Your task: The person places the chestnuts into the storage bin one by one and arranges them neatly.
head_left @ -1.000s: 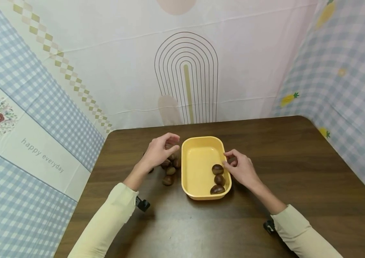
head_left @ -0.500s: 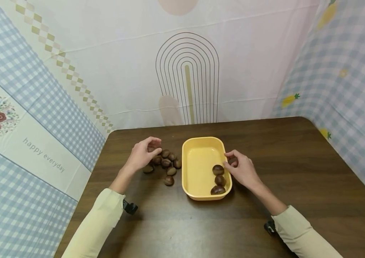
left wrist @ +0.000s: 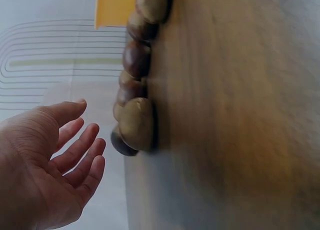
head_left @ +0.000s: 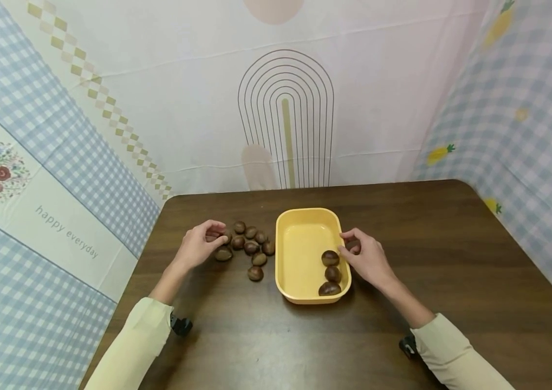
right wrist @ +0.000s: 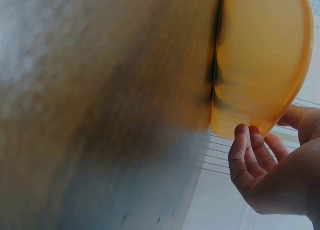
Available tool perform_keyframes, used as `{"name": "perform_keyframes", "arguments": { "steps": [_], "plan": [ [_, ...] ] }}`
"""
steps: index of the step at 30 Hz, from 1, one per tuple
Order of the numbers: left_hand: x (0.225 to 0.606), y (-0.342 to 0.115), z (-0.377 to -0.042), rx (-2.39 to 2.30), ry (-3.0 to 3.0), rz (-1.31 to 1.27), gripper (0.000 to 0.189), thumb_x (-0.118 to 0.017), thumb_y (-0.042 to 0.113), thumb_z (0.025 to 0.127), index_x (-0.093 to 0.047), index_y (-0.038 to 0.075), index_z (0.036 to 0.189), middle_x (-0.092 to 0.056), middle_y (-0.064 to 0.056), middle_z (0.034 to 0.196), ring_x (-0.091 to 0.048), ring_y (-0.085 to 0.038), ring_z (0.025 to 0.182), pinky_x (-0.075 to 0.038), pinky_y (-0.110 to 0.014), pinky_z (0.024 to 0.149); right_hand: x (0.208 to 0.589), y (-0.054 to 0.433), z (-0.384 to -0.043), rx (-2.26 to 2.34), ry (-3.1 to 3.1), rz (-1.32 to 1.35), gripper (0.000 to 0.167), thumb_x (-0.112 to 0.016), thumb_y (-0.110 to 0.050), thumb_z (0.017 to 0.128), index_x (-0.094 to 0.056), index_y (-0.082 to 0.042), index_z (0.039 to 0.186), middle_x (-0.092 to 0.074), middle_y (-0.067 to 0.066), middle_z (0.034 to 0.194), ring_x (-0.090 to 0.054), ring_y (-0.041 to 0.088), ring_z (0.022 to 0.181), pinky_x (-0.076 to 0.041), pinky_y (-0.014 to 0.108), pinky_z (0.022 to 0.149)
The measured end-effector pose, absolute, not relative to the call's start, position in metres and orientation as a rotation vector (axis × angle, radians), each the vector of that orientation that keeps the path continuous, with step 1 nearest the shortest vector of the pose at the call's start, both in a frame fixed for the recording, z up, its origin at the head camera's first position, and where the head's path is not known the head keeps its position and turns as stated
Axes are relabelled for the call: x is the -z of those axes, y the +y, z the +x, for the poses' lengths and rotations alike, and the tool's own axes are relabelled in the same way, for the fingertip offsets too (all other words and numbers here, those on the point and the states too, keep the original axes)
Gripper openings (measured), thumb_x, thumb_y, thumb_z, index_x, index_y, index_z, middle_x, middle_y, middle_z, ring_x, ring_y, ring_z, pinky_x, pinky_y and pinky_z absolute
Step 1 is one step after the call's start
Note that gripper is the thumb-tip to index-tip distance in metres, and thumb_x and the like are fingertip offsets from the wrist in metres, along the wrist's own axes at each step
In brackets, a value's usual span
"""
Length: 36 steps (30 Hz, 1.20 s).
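Note:
My left hand hovers at the left end of a cluster of brown chestnuts. In the left wrist view its fingers are loosely bent, apart from the nearest chestnut, and hold nothing. A yellow rectangular tray stands just right of the cluster. Three chestnuts lie in a row inside it along the right wall. My right hand holds the tray's right rim. In the right wrist view the thumb is at the rim and the fingers are by the outer wall.
The dark wooden table extends around the tray. A patterned cloth hangs behind the table, and checked cloths hang at both sides. A small black device is strapped at the left wrist.
My left hand has moved left from beside the tray to the cluster's far left end, uncovering several chestnuts. My right hand and the tray stay where they were.

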<state>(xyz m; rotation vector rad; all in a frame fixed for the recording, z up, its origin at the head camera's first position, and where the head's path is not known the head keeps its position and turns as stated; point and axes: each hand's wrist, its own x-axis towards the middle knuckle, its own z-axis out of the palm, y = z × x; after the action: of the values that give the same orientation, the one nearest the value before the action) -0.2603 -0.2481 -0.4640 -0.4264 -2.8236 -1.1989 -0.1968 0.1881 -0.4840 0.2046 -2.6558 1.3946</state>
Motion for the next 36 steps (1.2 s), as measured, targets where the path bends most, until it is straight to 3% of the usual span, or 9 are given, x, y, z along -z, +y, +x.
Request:
{"name": "perform_keyframes", "arguments": {
  "steps": [21, 36],
  "plan": [
    [0.496, -0.261, -0.238, 1.095, -2.92, -0.341, 0.035, -0.084, 0.024, 0.095, -0.074, 0.011, 0.126, -0.076, -0.011, 0.118, -0.072, -0.029, 0.108, -0.058, -0.05, 0.092, 0.487, 0.189, -0.197, -1.383, -2.647, 0.21, 0.027, -0.077, -0.008, 0.098, -0.071, 0.0, 0.123, -0.073, 0.012, 0.106, -0.066, 0.02, 0.079, -0.052, 0.023, 0.065],
    [0.502, -0.258, -0.232, 1.154, -2.874, -0.388, 0.039, -0.086, 0.017, 0.092, -0.072, 0.008, 0.128, -0.075, -0.011, 0.12, -0.07, -0.031, 0.111, -0.059, -0.049, 0.094, 0.489, 0.192, -0.198, -1.399, -2.649, 0.207, 0.027, -0.076, -0.008, 0.098, -0.071, 0.0, 0.123, -0.072, 0.013, 0.107, -0.064, 0.019, 0.077, -0.052, 0.023, 0.063]
  ]
}}
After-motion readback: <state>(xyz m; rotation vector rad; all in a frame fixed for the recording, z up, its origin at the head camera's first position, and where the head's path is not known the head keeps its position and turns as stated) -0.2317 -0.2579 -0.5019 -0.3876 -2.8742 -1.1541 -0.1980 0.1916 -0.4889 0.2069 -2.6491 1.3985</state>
